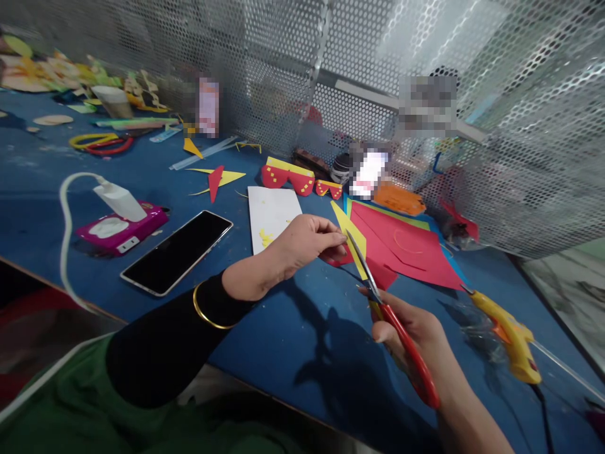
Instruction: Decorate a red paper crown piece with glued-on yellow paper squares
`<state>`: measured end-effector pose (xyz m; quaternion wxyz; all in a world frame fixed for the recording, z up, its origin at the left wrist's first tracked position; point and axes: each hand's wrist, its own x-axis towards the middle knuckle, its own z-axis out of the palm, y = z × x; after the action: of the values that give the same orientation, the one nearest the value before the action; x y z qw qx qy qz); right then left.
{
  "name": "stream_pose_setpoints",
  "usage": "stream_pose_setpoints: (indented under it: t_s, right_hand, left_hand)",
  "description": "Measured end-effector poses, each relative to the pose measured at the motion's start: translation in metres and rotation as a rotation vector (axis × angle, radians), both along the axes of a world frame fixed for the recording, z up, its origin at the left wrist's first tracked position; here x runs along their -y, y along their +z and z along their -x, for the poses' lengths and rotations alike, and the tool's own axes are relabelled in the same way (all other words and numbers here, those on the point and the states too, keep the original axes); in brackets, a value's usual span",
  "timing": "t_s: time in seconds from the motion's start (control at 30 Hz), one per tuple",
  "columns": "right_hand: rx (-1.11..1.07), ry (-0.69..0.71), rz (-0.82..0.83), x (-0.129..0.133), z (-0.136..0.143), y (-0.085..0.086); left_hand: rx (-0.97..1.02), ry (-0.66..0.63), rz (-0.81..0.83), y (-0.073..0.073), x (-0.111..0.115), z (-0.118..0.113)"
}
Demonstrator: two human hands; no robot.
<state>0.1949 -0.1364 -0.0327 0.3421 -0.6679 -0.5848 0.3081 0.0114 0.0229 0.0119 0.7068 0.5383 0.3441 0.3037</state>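
Note:
My left hand [309, 243] is closed, its fingertips pinching the left edge of a yellow paper piece [354, 236]. Wrapped round the red handles of a pair of scissors [401, 337] is my right hand [423, 334]. The scissor blades point up and left and lie across the yellow paper, near my left fingertips. Beneath and behind this paper are red scraps and red sheets [406, 243] stacked on green and blue ones. A white sheet [274, 208] with small yellow bits lies just behind my left wrist.
Two red-and-yellow paper glasses [288, 180] stand behind the white sheet. A black phone [177, 252] and a purple power socket [123, 227] with a white charger lie left. A yellow glue gun [510, 340] lies right. Perforated metal mesh [274, 69] borders the blue table's [283, 328] back.

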Motion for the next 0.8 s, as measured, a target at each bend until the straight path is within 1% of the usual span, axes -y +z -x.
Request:
stream_pose_setpoints:
  t_s: [0.13, 0.23, 0.33, 0.5, 0.67, 0.8]
  right_hand:
    - [-0.011, -0.008, -0.015, 0.0004, -0.0020, -0.0036]
    - [0.009, -0.009, -0.035, 0.0003, -0.0033, -0.0044]
    - [0.033, -0.003, -0.047, -0.0005, -0.0029, -0.0032]
    - [0.043, 0.022, -0.055, -0.0015, -0.0022, -0.0023]
    - [0.063, 0.019, -0.072, -0.0017, -0.0024, -0.0012]
    - [0.062, 0.021, -0.053, -0.0012, -0.0020, 0.0006]
  left_hand:
    - [0.007, -0.006, 0.008, -0.0004, -0.0018, 0.0011]
    - [0.012, 0.021, 0.011, 0.0004, -0.0037, 0.0022]
    - [0.012, 0.051, 0.006, 0.0006, -0.0045, 0.0024]
    - [0.006, 0.052, -0.003, -0.0002, -0.0035, 0.0011]
    - [0.013, 0.050, -0.008, -0.0009, -0.0039, 0.0013]
    - [0.025, 0.058, -0.023, -0.0016, -0.0048, 0.0019]
